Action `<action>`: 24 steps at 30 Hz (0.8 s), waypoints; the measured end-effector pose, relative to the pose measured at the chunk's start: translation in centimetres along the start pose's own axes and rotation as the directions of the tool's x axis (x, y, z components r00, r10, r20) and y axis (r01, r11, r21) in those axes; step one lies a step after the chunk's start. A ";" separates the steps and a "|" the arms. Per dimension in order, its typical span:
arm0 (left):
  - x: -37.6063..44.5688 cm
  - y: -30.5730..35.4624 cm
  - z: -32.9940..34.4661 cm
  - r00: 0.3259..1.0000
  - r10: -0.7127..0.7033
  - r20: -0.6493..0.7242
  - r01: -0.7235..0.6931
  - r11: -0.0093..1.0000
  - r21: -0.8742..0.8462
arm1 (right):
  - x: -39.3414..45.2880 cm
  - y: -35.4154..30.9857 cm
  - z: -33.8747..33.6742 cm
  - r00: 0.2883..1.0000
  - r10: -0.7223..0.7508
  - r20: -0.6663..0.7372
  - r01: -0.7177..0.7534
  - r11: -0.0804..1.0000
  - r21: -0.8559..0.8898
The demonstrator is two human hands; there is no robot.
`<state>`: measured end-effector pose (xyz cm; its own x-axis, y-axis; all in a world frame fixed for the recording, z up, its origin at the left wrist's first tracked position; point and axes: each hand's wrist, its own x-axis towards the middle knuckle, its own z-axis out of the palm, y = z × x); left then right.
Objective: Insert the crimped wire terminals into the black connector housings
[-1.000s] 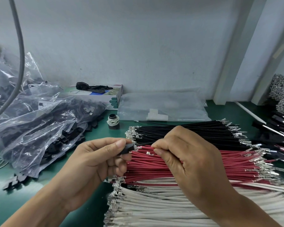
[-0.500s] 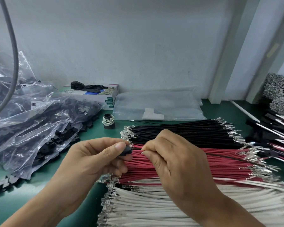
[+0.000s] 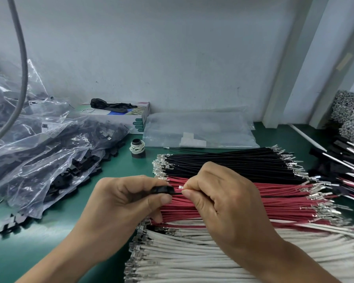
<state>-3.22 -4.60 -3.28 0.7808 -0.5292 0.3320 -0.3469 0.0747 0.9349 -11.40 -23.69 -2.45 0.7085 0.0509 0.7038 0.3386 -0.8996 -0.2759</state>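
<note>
My left hand [image 3: 127,203] pinches a small black connector housing [image 3: 161,189] between thumb and fingers. A black wire [image 3: 177,193] runs from the housing's right side into my right hand [image 3: 219,197], which pinches that wire, with a bare silver terminal [image 3: 180,187] showing just above its fingertips. Both hands hover over three flat bundles of crimped wires: black wires [image 3: 229,162] at the back, red wires [image 3: 278,201] in the middle, white wires [image 3: 192,258] nearest me.
Clear plastic bags of black housings [image 3: 49,152] fill the left side, with loose housings [image 3: 12,221] by the front. A small spool [image 3: 137,149], a white box [image 3: 119,117] and a flat clear bag [image 3: 198,129] lie behind. Finished wire assemblies [image 3: 347,160] crowd the right edge.
My right hand has moved closer to the housing and the black wire's end now sits at its opening. Both hands have sunk slightly over the red bundle.
</note>
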 end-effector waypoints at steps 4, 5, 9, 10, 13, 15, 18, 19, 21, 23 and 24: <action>0.1 -0.1 0.0 0.999 0.034 0.007 -0.035 0.997 0.071 | 0.2 0.3 -0.6 1.000 -0.014 0.026 0.014 1.000 -0.023; 0.2 -0.1 0.0 0.999 0.051 0.002 -0.051 0.994 0.098 | 0.3 0.4 -1.0 0.999 -0.029 0.021 0.030 0.997 -0.067; 0.4 -0.3 -0.1 0.996 0.072 -0.044 -0.066 0.990 0.123 | 0.6 -0.5 -1.9 0.997 -0.077 0.023 0.079 0.988 -0.133; 0.4 -0.3 -0.2 0.996 0.071 -0.057 -0.064 0.991 0.117 | 0.4 -1.0 -1.9 0.995 -0.051 0.084 0.058 0.996 -0.073; 0.6 -0.5 -0.5 0.990 0.078 -0.115 -0.066 0.993 0.099 | -0.2 -2.4 -1.1 0.922 0.031 0.387 -0.030 1.000 -0.007; 0.7 -0.5 -0.5 0.989 0.085 -0.118 -0.071 0.991 0.113 | -0.4 -2.5 -0.7 0.870 0.056 0.490 -0.076 0.997 0.022; 0.7 -0.8 -0.6 0.988 0.089 -0.123 -0.072 0.988 0.134 | -0.4 -2.5 -0.4 0.864 0.071 0.498 -0.117 0.991 0.062; 0.7 -0.9 -0.6 0.988 0.091 -0.121 -0.074 0.988 0.138 | -0.4 -2.6 -0.4 0.862 0.082 0.500 -0.130 0.990 0.063; 0.7 -1.0 -0.7 0.988 0.099 -0.116 -0.081 0.985 0.152 | -0.5 -2.7 -0.3 0.861 0.099 0.499 -0.151 0.986 0.065; 0.7 -1.1 -0.8 0.987 0.107 -0.119 -0.086 0.982 0.171 | -0.4 -2.7 -0.3 0.847 0.116 0.518 -0.169 0.984 0.056; 0.7 -1.2 -0.8 0.986 0.112 -0.122 -0.090 0.980 0.175 | -0.4 -2.7 -0.3 0.841 0.133 0.524 -0.186 0.981 0.049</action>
<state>-1.89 -4.38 -4.07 0.7946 -0.4106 0.4473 -0.5011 -0.0274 0.8650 -12.80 -21.40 -1.74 0.9656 0.1502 0.2123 0.2308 -0.8709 -0.4339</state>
